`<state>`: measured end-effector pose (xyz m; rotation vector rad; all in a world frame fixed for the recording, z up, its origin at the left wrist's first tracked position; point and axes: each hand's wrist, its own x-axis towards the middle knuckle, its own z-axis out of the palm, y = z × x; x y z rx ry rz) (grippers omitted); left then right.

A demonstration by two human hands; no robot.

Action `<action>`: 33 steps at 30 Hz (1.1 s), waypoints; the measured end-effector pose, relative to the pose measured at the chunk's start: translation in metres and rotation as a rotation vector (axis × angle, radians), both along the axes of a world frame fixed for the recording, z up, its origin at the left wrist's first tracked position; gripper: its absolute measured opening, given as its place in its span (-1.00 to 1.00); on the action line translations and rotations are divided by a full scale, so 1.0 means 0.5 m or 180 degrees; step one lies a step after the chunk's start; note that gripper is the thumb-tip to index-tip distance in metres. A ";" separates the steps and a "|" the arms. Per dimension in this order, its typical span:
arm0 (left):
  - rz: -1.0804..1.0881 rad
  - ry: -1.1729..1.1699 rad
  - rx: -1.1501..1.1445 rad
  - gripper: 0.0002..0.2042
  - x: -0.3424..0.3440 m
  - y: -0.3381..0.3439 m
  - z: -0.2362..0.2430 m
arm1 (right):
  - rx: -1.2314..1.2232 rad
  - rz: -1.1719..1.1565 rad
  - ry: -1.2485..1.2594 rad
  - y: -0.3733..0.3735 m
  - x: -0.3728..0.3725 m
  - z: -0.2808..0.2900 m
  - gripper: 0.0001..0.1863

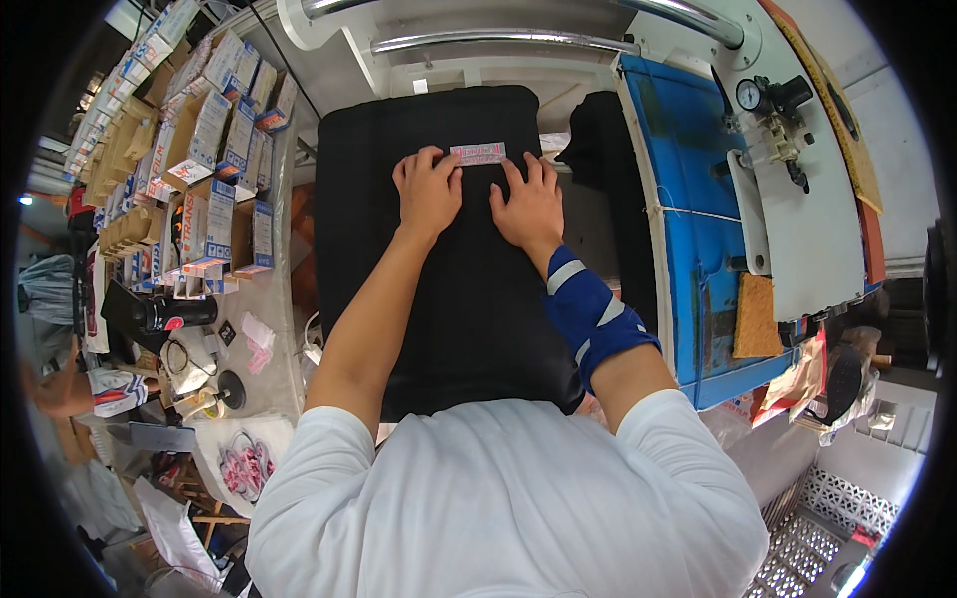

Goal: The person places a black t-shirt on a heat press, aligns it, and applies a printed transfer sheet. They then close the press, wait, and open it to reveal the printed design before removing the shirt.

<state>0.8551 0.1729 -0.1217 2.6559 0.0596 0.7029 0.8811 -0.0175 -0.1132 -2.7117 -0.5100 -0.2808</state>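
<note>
Left hand (427, 195) and right hand (529, 205), loosely spread, flank a printed label (478, 153) on black fabric (469, 309), seemingly touching it.

Small rectangular label (478, 153), pale with red print, flat on black fabric (469, 319), near far edge.

Room's moderately bright, light soft and fairly even; main source not visible from here. Small bluish-white lamp (25, 200) at far left, hot glare (852, 578) low right. Chrome bar (508, 38) throws streaky highlights. White shirt (508, 498) reads bright, shading soft in its folds; black cloth (449, 319) swallows most detail. Head view: centre reasonably sharp, fine print on the label (478, 153) a bit mushy. Fisheye bends and leans the boxes (204, 140); rim softens, blue-fringed, corners black.
</note>
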 end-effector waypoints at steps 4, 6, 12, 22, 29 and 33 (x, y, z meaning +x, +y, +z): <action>0.0083 -0.0046 0.0214 -0.67 -0.024 -0.014 -0.013 | 0.0046 0.0009 0.0002 -0.001 0.000 0.002 -0.43; 0.0091 0.0014 0.0192 -0.66 -0.027 -0.013 -0.016 | -0.0012 0.0006 0.0034 0.000 -0.001 0.004 -0.43; 0.0169 0.0187 0.0150 -0.64 -0.030 -0.016 -0.008 | -0.0110 0.0019 0.0084 0.000 -0.002 0.005 -0.42; 0.0161 0.0197 0.0115 -0.65 -0.029 -0.014 -0.009 | -0.0005 0.0060 0.0024 0.000 0.002 -0.004 -0.42; 0.0121 0.0068 0.0115 -0.66 -0.028 -0.013 -0.012 | -0.0006 0.0043 0.0064 0.001 0.002 -0.003 -0.43; 0.0152 0.0190 0.0116 -0.66 -0.029 -0.015 -0.009 | 0.0042 0.0048 0.0057 -0.001 0.003 -0.007 -0.43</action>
